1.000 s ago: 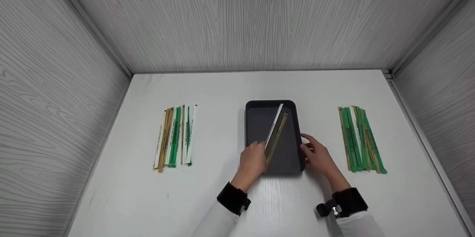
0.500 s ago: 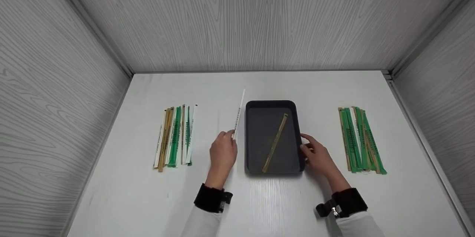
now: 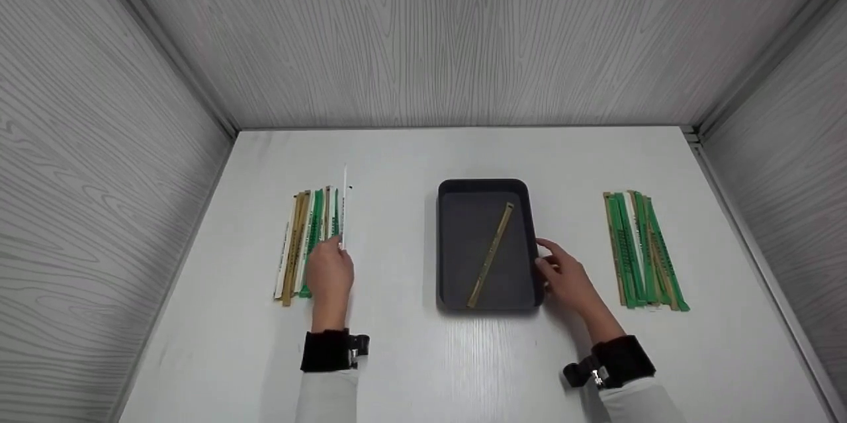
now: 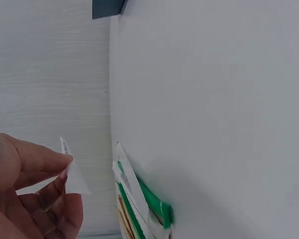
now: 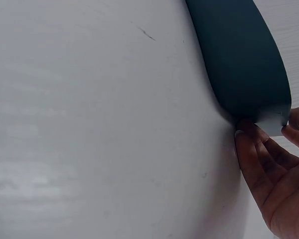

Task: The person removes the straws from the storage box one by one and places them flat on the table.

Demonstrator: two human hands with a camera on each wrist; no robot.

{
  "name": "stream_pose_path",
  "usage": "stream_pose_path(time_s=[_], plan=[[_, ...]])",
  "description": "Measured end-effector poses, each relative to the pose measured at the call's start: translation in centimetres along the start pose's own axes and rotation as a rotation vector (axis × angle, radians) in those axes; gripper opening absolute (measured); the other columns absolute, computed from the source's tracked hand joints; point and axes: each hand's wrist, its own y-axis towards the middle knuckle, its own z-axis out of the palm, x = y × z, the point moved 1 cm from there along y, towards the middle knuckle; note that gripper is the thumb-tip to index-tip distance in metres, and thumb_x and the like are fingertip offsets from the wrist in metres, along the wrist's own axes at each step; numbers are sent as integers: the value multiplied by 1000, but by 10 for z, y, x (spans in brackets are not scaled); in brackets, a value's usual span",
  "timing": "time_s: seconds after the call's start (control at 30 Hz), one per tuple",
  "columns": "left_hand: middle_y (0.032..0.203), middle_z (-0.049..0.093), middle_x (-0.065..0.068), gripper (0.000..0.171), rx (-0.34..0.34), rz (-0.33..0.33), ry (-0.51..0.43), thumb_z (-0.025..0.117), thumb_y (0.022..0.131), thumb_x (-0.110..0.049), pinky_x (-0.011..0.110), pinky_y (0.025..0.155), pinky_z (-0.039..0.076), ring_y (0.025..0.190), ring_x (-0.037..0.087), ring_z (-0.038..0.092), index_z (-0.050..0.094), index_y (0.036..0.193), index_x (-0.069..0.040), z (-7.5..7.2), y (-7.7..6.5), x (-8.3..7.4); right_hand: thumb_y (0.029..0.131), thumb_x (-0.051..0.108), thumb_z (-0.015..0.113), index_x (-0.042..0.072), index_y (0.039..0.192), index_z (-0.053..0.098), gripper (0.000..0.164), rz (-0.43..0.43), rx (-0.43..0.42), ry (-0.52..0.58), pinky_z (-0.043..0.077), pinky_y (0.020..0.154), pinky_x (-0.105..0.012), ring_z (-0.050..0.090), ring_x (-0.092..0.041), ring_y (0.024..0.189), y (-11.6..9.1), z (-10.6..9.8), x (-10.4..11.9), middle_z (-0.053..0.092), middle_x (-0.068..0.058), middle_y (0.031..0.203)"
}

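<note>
My left hand [image 3: 329, 271] pinches a white paper-wrapped straw [image 3: 345, 201] between thumb and fingers, with its far end pointing away from me. It is over the right side of the left row of wrapped straws [image 3: 289, 254], in white, brown and green. In the left wrist view the straw's white end [image 4: 75, 179] stands out from the fingertips, above the row [image 4: 134, 194]. At the table's middle, a dark grey tray [image 3: 460, 224] holds one brown wrapped straw [image 3: 490, 254] lying aslant. My right hand [image 3: 569, 277] grips the tray's right side near its front corner.
A second group of green, brown and white wrapped straws [image 3: 622, 251] lies on the right of the white table [image 3: 390, 165]. Grey wood-grain walls [image 3: 423, 39] close off the back and both sides.
My left hand has lifted the white straw out of the tray and carried it left to the left row. The brown straw stays in the tray, and my right hand has stayed put.
</note>
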Motion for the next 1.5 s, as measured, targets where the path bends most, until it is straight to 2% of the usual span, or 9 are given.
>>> stream_pose_path(time_s=[0.27, 0.5, 0.57, 0.67, 0.77, 0.87, 1.03, 1.33, 1.5], plan=[[120, 61, 27, 34, 37, -104, -22, 48, 95, 4, 50, 65, 52, 97, 41, 63, 63, 126, 4, -6, 9, 30, 104, 16, 50, 11, 148, 41, 45, 4, 1, 16, 52, 62, -35, 62, -25, 81, -1, -1, 3, 63, -22, 114], [124, 60, 27, 36, 100, -192, 8, 47, 96, 3, 69, 75, 47, 103, 47, 60, 61, 130, 0, -8, 15, 42, 104, 17, 50, 11, 148, 41, 45, 1, 6, 11, 52, 62, -35, 62, -25, 82, -1, 0, 2, 62, -22, 114], [119, 61, 27, 34, 90, -198, 7, 48, 96, 1, 72, 73, 45, 100, 48, 61, 62, 128, 0, -7, 15, 43, 104, 17, 50, 11, 148, 41, 45, 1, 4, 6, 52, 62, -35, 62, -25, 82, -1, 0, 3, 62, -21, 113], [111, 64, 27, 29, 64, -182, 6, 53, 97, -3, 68, 69, 48, 94, 46, 63, 65, 123, 1, -7, 14, 43, 104, 16, 50, 10, 148, 41, 46, -5, 4, 2, 53, 62, -35, 62, -25, 82, -1, 0, 3, 62, -22, 113], [105, 64, 26, 26, 27, -119, 29, 59, 96, -6, 55, 67, 52, 91, 41, 64, 66, 118, 4, -5, 12, 39, 104, 16, 50, 10, 148, 41, 46, -7, 3, -1, 53, 62, -35, 62, -25, 83, 0, 0, 2, 62, -23, 114], [104, 63, 27, 26, -13, -43, 44, 63, 93, -6, 51, 66, 52, 91, 41, 63, 66, 115, 7, -2, 9, 29, 104, 16, 50, 9, 148, 41, 46, -12, 0, -2, 53, 62, -35, 63, -25, 83, 0, 0, 2, 62, -23, 114], [103, 64, 24, 25, -45, 112, 30, 68, 91, -6, 48, 67, 53, 88, 38, 64, 68, 113, 6, 10, -4, -4, 104, 16, 50, 8, 148, 41, 46, -23, -6, 2, 53, 61, -34, 62, -25, 81, -1, -1, 1, 62, -23, 113], [89, 63, 10, 20, 9, 495, -19, 72, 89, -10, 34, 61, 53, 74, 23, 64, 71, 107, -2, 49, -55, -78, 104, 17, 49, 10, 149, 40, 46, -10, -5, -1, 53, 63, -35, 63, -26, 84, -2, -2, 1, 62, -23, 114], [91, 62, 7, 23, 108, 621, -2, 74, 88, -12, 29, 64, 53, 78, 20, 64, 71, 108, -2, 68, -81, -100, 104, 16, 50, 9, 148, 41, 46, -15, -8, -7, 53, 63, -35, 63, -25, 83, -1, -2, 0, 62, -23, 114]])
